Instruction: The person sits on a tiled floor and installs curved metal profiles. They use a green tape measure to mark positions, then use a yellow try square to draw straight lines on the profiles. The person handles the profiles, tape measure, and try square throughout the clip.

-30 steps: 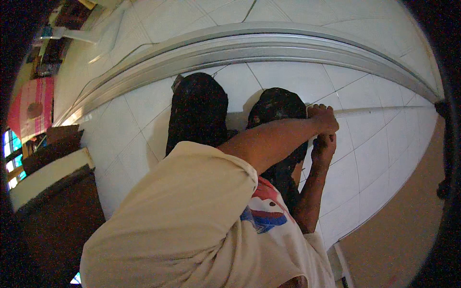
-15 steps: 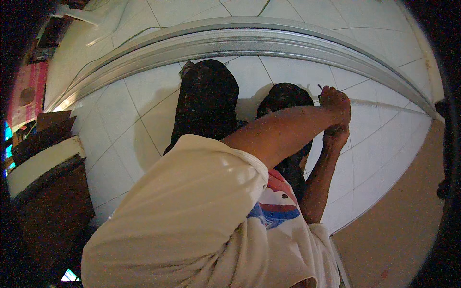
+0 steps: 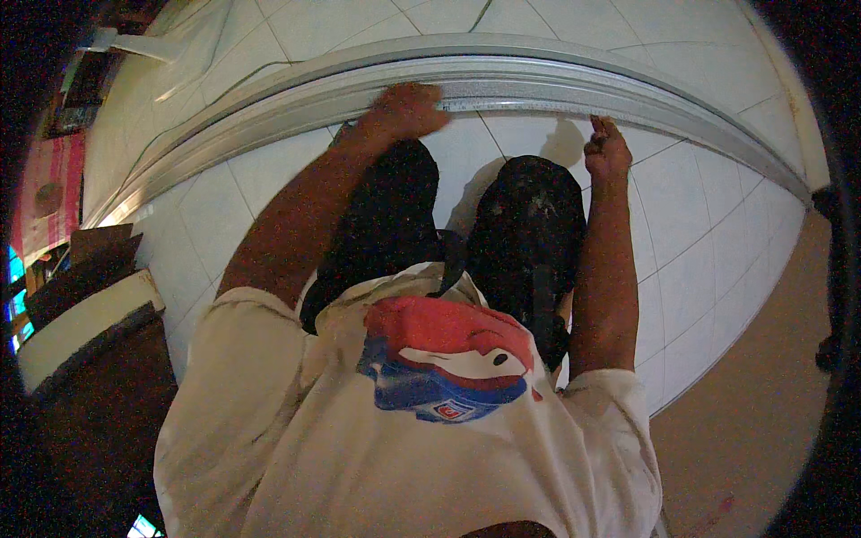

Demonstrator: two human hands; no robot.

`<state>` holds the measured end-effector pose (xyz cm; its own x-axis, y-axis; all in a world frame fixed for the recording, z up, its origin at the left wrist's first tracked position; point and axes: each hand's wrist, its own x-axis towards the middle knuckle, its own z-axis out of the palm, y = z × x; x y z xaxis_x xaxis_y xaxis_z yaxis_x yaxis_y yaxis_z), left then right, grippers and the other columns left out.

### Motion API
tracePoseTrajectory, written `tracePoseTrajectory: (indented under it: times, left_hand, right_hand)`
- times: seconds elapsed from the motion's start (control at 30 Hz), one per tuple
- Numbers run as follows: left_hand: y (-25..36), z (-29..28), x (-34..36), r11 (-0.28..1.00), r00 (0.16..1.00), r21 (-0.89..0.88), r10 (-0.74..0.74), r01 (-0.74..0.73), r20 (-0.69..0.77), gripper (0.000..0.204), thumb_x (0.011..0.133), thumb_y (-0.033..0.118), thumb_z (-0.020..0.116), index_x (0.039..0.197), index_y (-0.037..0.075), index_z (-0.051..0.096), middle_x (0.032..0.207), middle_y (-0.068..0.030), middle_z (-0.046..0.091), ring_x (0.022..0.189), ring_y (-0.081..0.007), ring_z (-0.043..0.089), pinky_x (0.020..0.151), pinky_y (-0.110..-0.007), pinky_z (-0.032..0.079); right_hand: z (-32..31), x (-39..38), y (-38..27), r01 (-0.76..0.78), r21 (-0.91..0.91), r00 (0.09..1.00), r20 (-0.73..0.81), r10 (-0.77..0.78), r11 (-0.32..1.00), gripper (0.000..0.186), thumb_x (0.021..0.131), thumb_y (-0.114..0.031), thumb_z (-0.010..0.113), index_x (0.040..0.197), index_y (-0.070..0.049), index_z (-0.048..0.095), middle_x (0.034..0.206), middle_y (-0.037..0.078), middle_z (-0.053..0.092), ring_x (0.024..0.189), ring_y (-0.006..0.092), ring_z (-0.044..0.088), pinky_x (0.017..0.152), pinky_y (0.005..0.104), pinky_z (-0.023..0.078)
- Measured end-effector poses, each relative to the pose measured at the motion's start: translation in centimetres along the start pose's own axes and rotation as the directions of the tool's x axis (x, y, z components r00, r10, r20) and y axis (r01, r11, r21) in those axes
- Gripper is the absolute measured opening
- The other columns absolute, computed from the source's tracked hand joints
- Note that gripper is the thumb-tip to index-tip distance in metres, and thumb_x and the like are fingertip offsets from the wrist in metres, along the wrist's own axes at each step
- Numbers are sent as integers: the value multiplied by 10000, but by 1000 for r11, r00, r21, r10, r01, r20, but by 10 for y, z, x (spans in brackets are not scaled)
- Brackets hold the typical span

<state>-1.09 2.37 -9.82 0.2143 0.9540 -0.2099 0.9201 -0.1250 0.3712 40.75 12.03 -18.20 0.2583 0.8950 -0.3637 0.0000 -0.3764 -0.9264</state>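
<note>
two bare hands are noted at one long silver metal profile (image 3: 556, 81), which lies on the white tiled floor (image 3: 700, 269) in front of both dark-clad knees (image 3: 531, 197). left hand (image 3: 404, 109) is over the profile's near edge; its grip is blurred, and whether it holds anything cannot be told. right hand (image 3: 608, 152) is near the same edge, fingers curled; any small item pinched there cannot be made out. one thin pale strip (image 3: 516, 106) runs along that edge between them. risks, as judged: the strip could skew if either end is loosely held; the profile could slide on smooth tile if pushed or knee-nudged.
</note>
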Motion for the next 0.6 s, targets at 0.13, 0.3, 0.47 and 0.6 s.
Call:
tracePoseTrajectory:
  times: [0.13, 0.3, 0.47, 0.6]
  left_hand:
    - [-71, 3, 9, 998, 995, -24, -62, 64, 80, 532, 888, 499, 608, 1145, 55, 748, 1163, -227, 741, 1086, -429, 705, 966, -535, 540]
    - [-103, 24, 30, 983, 969, 128, -153, 129, 194, 515, 881, 476, 600, 1149, 69, 763, 1187, -218, 738, 1104, -408, 704, 980, -554, 525]
    - [-102, 36, 35, 931, 914, 79, -364, 355, 180, 519, 914, 466, 578, 1205, 74, 755, 1285, -179, 720, 1214, -391, 666, 1057, -602, 469]
    - [-97, 36, 41, 888, 864, 80, -458, 452, 208, 546, 918, 463, 591, 1269, 68, 730, 1342, -169, 701, 1276, -383, 641, 1086, -600, 455]
  right_hand:
    - [16, 39, 46, 455, -849, 845, 317, -431, 268, 255, 1034, -260, 604, 1239, -188, 738, 1046, 96, 756, 890, 301, 730, 766, 456, 580]
    - [39, 108, 103, 334, -867, 903, 183, -388, 370, 224, 964, -292, 668, 1151, -172, 695, 1089, 116, 759, 1032, 349, 742, 853, 496, 596]
    - [37, 133, 139, 455, -830, 780, 197, -593, 323, 195, 1026, -325, 632, 975, -140, 663, 841, 59, 659, 726, 246, 601, 608, 404, 467]
    - [41, 131, 149, 381, -777, 869, 116, -482, 500, 249, 1060, -314, 608, 907, -123, 658, 743, 32, 628, 611, 197, 557, 523, 362, 427]
